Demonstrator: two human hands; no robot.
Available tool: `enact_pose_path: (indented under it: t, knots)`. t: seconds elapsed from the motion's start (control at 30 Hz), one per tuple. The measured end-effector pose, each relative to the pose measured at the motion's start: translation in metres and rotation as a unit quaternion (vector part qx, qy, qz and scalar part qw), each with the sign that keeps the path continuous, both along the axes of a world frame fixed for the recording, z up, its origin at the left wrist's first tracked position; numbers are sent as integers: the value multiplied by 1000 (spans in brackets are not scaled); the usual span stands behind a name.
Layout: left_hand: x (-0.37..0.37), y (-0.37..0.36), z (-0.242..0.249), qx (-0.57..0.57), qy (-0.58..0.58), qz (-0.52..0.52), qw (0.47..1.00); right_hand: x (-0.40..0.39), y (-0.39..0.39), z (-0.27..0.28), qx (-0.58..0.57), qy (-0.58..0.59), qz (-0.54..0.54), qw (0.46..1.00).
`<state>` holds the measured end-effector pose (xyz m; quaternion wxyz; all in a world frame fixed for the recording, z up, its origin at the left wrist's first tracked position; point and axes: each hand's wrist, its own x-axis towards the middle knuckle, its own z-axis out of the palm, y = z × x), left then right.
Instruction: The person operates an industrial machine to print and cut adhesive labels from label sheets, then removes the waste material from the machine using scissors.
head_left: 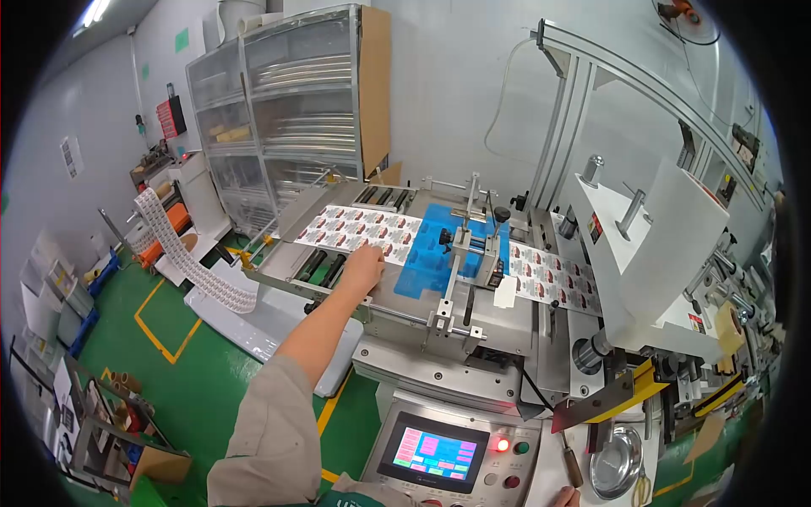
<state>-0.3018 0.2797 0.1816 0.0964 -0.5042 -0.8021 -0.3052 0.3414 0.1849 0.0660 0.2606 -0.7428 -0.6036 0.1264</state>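
Observation:
My left hand (364, 269) rests on the near edge of the printed label sheet (359, 226), at the left part of the machine's metal bed. Its fingers are bent and pressed down, and whether they pinch anything is hidden. The sheet runs right, under a blue film (431, 245) and a clamp assembly (465, 241), and comes out as more printed labels (553, 279). At the bottom edge, only part of my right hand (567, 497) shows, beside a wooden-handled tool (574, 470); its fingers are mostly out of frame.
A lit touch screen (435, 452) with buttons sits at the front. Right of it are a metal bowl (615, 463) and scissors (641, 490). A large white roll (676, 245) stands at right. A label strip (198, 253) hangs at left, before a covered rack (296, 110).

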Motion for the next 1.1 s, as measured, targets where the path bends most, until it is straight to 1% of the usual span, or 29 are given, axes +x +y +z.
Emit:
enact_pose_path:
  t: [0.1,0.13,0.17,0.23,0.27,0.3,0.33,0.43,0.47,0.5,0.57,0.6,0.63,0.7,0.73,0.77,0.83,0.87,0.93,0.97,1.03,1.07,1.1]
  knots:
    - [7,-1,15,-31,-26,17,999,-10,-4,11,26,22,1,999]
    - [4,2,15,-57,-51,34,996,-8,-1,4,69,2,1,998]
    - [2,2,14,-44,-52,33,997,-6,0,-1,61,40,6,997]
    - [6,7,15,-70,-45,80,993,-5,-2,3,37,58,11,998]
    - [7,10,14,-70,-46,79,993,1,-1,-5,37,57,10,998]
    - [8,12,12,-84,-10,97,992,10,2,-20,38,69,10,997]
    - [10,12,15,-97,26,115,988,9,3,-19,39,82,9,996]
    - [19,6,20,-115,55,100,987,4,0,-10,42,87,18,995]
    - [20,6,20,-120,48,98,987,0,0,-8,57,79,17,995]
    - [20,5,20,-125,42,96,987,-7,-2,-4,120,32,2,992]
    - [22,4,24,-136,8,95,986,3,1,-14,95,58,38,993]
    - [18,4,18,-128,6,90,988,11,3,-16,22,15,2,1000]
    - [18,3,18,-121,4,86,989,7,1,-10,21,15,2,1000]
    - [17,2,18,-145,-43,83,985,-5,-2,3,23,87,-7,996]
    - [17,1,16,-137,-44,79,986,-6,1,-3,90,21,8,996]
    - [16,0,16,-116,-65,73,988,-1,-1,-4,58,29,22,998]
    - [14,-1,8,-18,-69,54,996,-3,-1,-2,50,67,15,996]
    - [12,-1,5,-18,-70,55,996,-2,-1,-4,50,66,16,996]
    - [10,-3,4,16,-90,7,996,-1,-1,-8,49,99,5,994]
    - [12,-5,7,26,-102,-6,994,-1,0,-6,49,99,5,994]
    - [11,-6,12,-4,-106,-25,994,-2,-1,-1,14,58,2,998]
    - [18,-7,21,-23,-119,-11,993,-1,1,-9,64,77,6,995]
    - [17,-6,18,-23,-119,-10,993,-1,1,-9,64,77,6,995]
